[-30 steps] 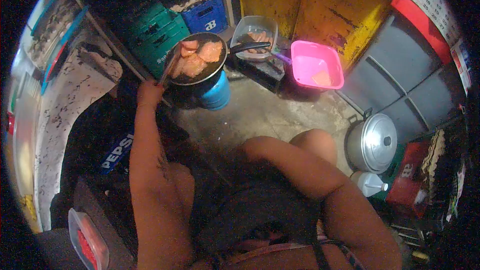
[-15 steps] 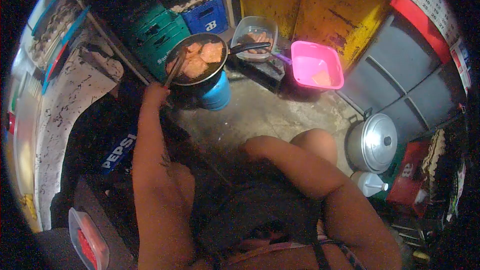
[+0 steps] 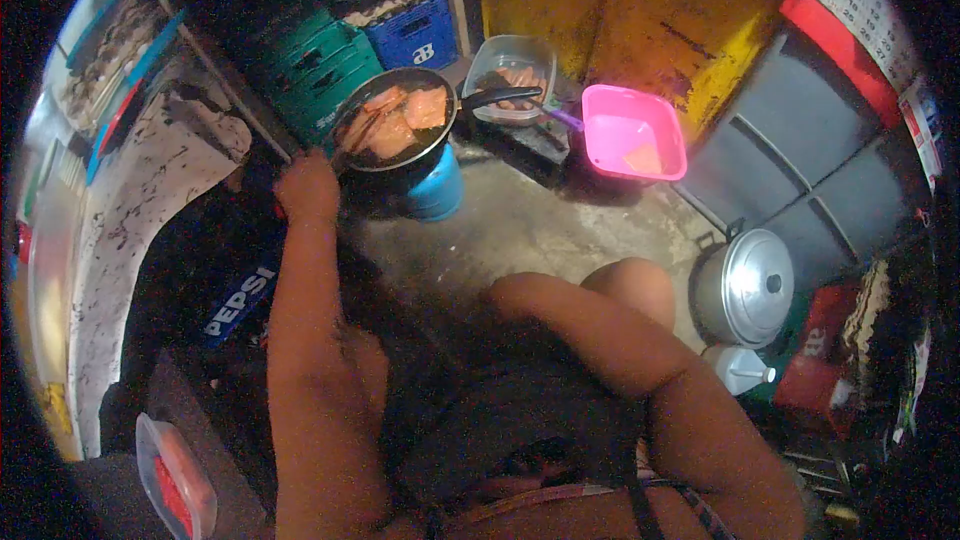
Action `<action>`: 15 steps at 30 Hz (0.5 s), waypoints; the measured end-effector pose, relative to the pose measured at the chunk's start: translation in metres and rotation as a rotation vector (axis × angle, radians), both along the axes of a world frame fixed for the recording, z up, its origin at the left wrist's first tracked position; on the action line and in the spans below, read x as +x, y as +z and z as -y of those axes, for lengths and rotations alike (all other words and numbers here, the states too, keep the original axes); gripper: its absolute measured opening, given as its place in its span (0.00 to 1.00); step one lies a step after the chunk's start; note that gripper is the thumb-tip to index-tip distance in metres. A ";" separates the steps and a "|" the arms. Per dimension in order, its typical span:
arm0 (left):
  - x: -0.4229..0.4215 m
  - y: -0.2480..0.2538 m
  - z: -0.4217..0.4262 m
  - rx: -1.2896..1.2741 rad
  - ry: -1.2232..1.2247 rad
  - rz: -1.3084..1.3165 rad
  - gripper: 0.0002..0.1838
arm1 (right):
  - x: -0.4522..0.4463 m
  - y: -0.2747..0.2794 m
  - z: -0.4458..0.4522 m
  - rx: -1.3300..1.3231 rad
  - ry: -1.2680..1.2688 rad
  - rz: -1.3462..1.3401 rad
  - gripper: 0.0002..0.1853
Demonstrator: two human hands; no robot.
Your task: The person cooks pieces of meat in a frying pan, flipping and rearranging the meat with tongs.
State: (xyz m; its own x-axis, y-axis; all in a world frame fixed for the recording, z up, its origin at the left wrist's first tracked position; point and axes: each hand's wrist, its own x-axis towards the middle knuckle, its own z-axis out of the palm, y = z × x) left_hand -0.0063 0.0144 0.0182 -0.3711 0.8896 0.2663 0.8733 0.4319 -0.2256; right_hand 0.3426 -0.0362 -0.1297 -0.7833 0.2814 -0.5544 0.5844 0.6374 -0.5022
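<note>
Orange-pink slices of food (image 3: 395,130) lie in a round dark frying pan (image 3: 447,130) above a blue gas cylinder (image 3: 433,185). My left hand (image 3: 308,185) is closed beside the pan's left edge, round thin tongs or sticks (image 3: 360,130) that reach over the slices. The pan's black handle (image 3: 500,95) points right, over a clear container (image 3: 515,70) with more pieces inside. My right hand (image 3: 505,295) hangs near my knees in dark shadow, and its fingers are hidden.
Right of the pan stands a pink basin (image 3: 635,130) with a flat piece in it. A lidded silver pot (image 3: 755,285) and a white jug (image 3: 738,368) are at the right. Green (image 3: 320,70) and blue (image 3: 415,32) crates stand behind the pan. A red-filled tub (image 3: 175,480) sits lower left.
My left hand has turned and shifted slightly beside the pan, and the tips of the tool have moved among the slices. Some slices lie differently. My right arm has stayed in place.
</note>
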 end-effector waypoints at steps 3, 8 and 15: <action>0.003 -0.001 -0.001 0.025 -0.025 -0.068 0.12 | -0.002 -0.002 -0.001 -0.003 -0.011 0.045 0.29; -0.007 -0.011 -0.010 0.029 -0.020 -0.085 0.12 | 0.000 -0.027 -0.004 -0.023 -0.013 -0.008 0.27; -0.009 -0.013 -0.022 0.035 0.078 0.136 0.14 | -0.004 -0.017 -0.005 -0.107 -0.043 0.073 0.26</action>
State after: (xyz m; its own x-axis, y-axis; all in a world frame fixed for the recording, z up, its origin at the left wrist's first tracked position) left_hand -0.0152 0.0362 0.0052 -0.4738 0.8474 0.2394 0.8581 0.5054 -0.0909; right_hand 0.3387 -0.0313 -0.1472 -0.7285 0.2495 -0.6379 0.6471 0.5562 -0.5215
